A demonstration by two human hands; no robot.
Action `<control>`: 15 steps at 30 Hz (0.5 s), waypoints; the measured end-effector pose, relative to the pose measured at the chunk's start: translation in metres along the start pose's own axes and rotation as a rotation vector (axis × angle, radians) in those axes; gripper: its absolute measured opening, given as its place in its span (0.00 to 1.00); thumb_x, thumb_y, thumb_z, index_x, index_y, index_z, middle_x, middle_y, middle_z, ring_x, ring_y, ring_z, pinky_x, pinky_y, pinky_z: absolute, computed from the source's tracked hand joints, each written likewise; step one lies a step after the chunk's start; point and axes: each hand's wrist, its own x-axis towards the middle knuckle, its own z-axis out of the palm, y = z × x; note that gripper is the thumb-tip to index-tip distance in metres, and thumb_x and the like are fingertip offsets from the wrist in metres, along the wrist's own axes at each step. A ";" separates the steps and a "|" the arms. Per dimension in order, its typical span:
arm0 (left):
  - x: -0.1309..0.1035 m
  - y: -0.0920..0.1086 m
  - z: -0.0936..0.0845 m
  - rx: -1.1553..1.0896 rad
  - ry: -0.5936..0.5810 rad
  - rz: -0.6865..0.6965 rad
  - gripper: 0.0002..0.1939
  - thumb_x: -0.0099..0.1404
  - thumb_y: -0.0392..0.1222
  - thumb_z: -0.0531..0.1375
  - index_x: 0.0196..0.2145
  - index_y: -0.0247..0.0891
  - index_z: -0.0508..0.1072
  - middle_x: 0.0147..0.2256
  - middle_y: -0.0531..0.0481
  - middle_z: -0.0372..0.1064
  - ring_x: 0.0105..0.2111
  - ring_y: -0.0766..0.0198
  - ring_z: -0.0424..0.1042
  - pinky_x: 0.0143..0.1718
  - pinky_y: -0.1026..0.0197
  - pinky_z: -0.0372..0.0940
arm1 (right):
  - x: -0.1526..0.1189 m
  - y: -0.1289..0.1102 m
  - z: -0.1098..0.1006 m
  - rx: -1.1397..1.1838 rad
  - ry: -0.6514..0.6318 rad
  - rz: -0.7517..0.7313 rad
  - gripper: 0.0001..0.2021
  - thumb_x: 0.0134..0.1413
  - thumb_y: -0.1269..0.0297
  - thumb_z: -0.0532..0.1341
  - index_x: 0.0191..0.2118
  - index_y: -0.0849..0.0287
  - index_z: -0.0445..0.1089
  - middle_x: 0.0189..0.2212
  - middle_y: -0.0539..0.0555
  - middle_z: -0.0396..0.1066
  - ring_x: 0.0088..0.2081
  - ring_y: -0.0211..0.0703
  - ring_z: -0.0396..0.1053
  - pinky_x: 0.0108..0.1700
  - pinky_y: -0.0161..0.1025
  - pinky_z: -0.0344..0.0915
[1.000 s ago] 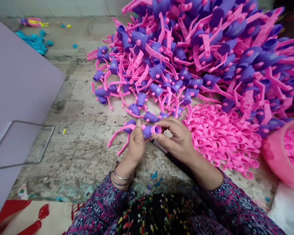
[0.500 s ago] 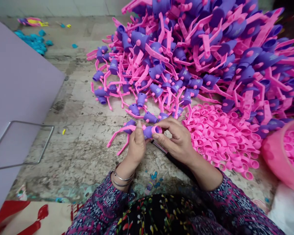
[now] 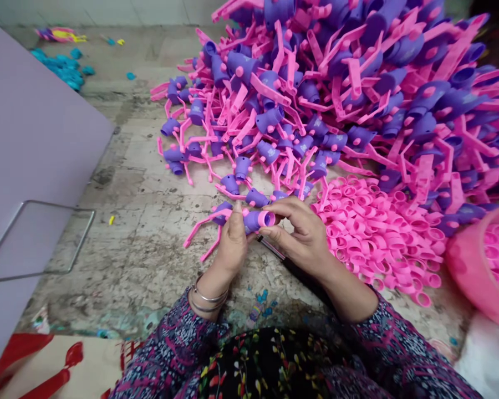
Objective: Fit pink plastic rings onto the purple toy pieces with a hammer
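Purple part [image 3: 251,223]: being held between both hands over the stained work surface [image 3: 125,249], with the hollow mouth toward the right. Clasping the body with the left hand [image 3: 232,248], thumb along the top, most of the fingers hidden underneath. Pinching the pink ring [image 3: 261,220] around that mouth with the right hand [image 3: 301,235], between thumb and forefinger. Not being able to tell the ring's depth of seating from this angle.

For a good fit, probably bracing the body firmly on the left and pressing the ring squarely on the right, rather than pushing from one edge. Sharing the pressure evenly between thumb and forefinger, perhaps turning slightly against any catching. Judging evenness by looking straight into the mouth. Risking a crooked ring with lopsided force.

Minding the pink arms [image 3: 199,223] reaching leftward behind the left hand, beside a second purple part [image 3: 223,208]; not being able to match each arm to its part. Allowing room for the slim rod [image 3: 274,250] just below the right hand. Working beside loose pink rings [image 3: 349,238], with a pink bowl [image 3: 466,257] farther right and a heap of purple-and-pink parts [image 3: 270,119] beyond.
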 end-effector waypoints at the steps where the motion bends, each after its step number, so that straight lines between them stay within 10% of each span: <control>1: 0.000 0.001 0.000 -0.007 -0.003 -0.002 0.22 0.64 0.62 0.55 0.38 0.39 0.73 0.30 0.51 0.71 0.26 0.66 0.69 0.21 0.68 0.61 | 0.000 0.000 0.000 0.002 -0.006 0.007 0.11 0.58 0.63 0.65 0.46 0.53 0.71 0.38 0.52 0.71 0.39 0.42 0.69 0.41 0.41 0.67; 15: 0.002 -0.001 0.001 -0.019 -0.017 0.027 0.24 0.63 0.63 0.55 0.36 0.38 0.73 0.27 0.51 0.70 0.23 0.67 0.68 0.17 0.69 0.59 | 0.000 0.001 -0.001 0.028 -0.037 0.057 0.11 0.58 0.64 0.65 0.47 0.52 0.72 0.38 0.51 0.70 0.41 0.41 0.68 0.41 0.40 0.67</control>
